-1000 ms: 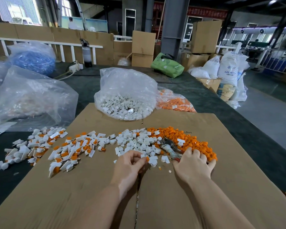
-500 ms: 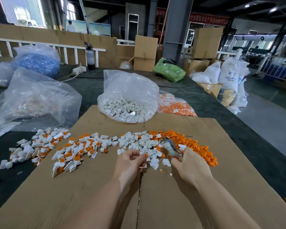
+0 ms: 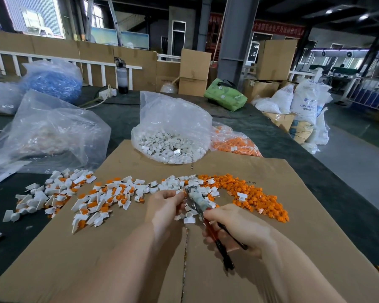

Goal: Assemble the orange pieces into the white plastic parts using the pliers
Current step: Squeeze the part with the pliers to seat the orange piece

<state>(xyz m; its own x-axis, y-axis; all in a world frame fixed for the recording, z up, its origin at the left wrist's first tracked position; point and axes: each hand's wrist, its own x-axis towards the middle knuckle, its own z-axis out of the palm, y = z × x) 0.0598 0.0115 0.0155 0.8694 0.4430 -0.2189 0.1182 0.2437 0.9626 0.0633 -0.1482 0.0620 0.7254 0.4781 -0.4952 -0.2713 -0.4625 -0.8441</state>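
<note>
My right hand (image 3: 239,228) grips the red-and-black handles of the pliers (image 3: 202,207), whose taped jaws point up and left. My left hand (image 3: 164,206) pinches a small white plastic part at the jaw tips; the part is mostly hidden by my fingers. A heap of loose orange pieces (image 3: 254,197) lies to the right on the cardboard sheet (image 3: 271,248). Loose white parts (image 3: 175,184) sit just beyond my hands. Assembled white-and-orange parts (image 3: 101,200) spread to the left.
A clear bag of white parts (image 3: 169,136) and a bag of orange pieces (image 3: 234,143) stand behind the cardboard. Large plastic bags (image 3: 46,132) sit at the left on the dark table. Cardboard boxes and sacks (image 3: 304,103) line the back and right.
My right hand has lifted the pliers off the pile and drawn them back toward me, handles now in its grip. My left hand rose to meet the jaws with a white part.
</note>
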